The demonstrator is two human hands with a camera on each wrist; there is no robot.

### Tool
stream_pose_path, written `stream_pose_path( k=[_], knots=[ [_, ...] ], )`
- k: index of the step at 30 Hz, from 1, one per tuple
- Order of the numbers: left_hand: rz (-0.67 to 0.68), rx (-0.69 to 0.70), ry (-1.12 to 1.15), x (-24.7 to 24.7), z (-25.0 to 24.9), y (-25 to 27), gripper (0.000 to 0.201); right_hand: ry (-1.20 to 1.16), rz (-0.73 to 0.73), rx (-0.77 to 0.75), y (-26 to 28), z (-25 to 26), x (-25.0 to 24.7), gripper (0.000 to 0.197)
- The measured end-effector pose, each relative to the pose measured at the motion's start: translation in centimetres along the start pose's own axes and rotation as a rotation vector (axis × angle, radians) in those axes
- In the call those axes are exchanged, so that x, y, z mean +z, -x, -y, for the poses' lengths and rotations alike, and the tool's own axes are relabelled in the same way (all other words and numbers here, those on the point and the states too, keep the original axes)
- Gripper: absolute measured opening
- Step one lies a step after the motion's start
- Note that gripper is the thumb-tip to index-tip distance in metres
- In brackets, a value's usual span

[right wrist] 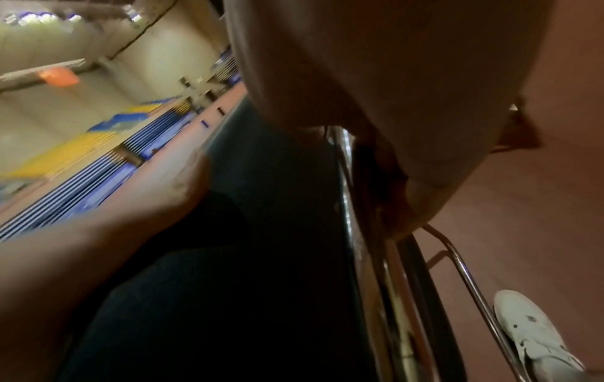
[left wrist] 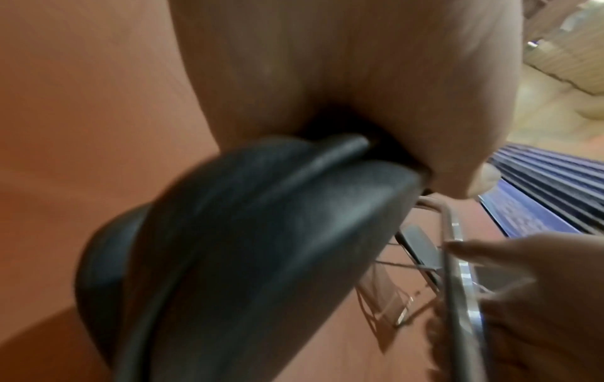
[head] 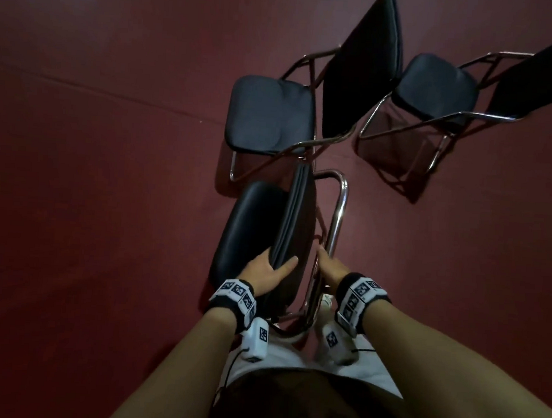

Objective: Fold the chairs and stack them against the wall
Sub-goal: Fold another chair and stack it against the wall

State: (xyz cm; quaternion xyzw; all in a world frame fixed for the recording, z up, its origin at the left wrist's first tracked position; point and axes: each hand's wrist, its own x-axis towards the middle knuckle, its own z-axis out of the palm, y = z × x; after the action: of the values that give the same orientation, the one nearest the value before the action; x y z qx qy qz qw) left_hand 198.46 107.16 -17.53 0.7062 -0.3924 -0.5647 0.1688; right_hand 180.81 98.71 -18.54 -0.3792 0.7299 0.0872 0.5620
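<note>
Left hand is clamped round the near corner of the half-folded black padded chair's backrest; right hand grips its chrome tube frame, standing on the dark red floor by the person's feet.

A half-folded chair stands between the hands, left hand on its backrest edge, right hand on its frame. Just beyond them stand two open chairs: one ahead, another further right. A shoe sits below the right hand.
</note>
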Motion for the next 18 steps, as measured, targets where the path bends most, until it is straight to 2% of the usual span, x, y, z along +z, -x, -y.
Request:
stream_pose_path(
  k=[3, 5, 6, 8, 11, 12, 13, 15, 16, 18],
  knots=[
    [-0.010, 0.032, -0.060, -0.5, -0.8, -0.3, 0.073, -0.110, 0.022, -0.054, 2.7, 1.4, -0.1, 0.078],
    [0.009, 0.061, -0.114, -0.1, -2.2, -0.9, 0.072, -0.134, 0.011, -0.111, 3.6, 2.2, -0.8, 0.072],
    [0.015, 0.051, -0.122, -0.3, -2.4, -1.0, 0.073, -0.136, 0.014, -0.129, 4.1, 2.8, -0.5, 0.073],
    [0.109, 0.094, -0.139, 2.0, -5.3, -1.6, 0.073, -0.214, -0.080, -0.122, 4.1, 1.4, -3.4, 0.088],
    [0.265, 0.096, -0.139, 6.5, -8.5, -1.4, 0.082, -0.289, -0.138, -0.117, 4.4, -1.4, -7.2, 0.075],
    [0.298, 0.067, -0.146, 7.5, -8.7, -1.0, 0.086, -0.292, -0.112, -0.117, 4.7, -1.6, -7.7, 0.074],
    [0.342, 0.065, -0.190, 9.2, -10.0, -1.1, 0.087, -0.314, -0.113, -0.097, 4.9, -2.6, -9.7, 0.082],
    [0.405, 0.020, -0.193, 10.3, -11.0, -1.2, 0.082, -0.221, -0.116, -0.096, 4.8, -3.0, -11.3, 0.103],
    [0.453, 0.021, -0.204, 11.6, -12.5, -1.3, 0.080, -0.168, -0.137, -0.093, 4.6, -4.4, -13.1, 0.097],
    [0.503, -0.075, -0.102, 12.3, -12.7, -2.0, 0.080, -0.012, -0.158, -0.128, 4.7, -5.5, -14.4, 0.073]
  ],
)
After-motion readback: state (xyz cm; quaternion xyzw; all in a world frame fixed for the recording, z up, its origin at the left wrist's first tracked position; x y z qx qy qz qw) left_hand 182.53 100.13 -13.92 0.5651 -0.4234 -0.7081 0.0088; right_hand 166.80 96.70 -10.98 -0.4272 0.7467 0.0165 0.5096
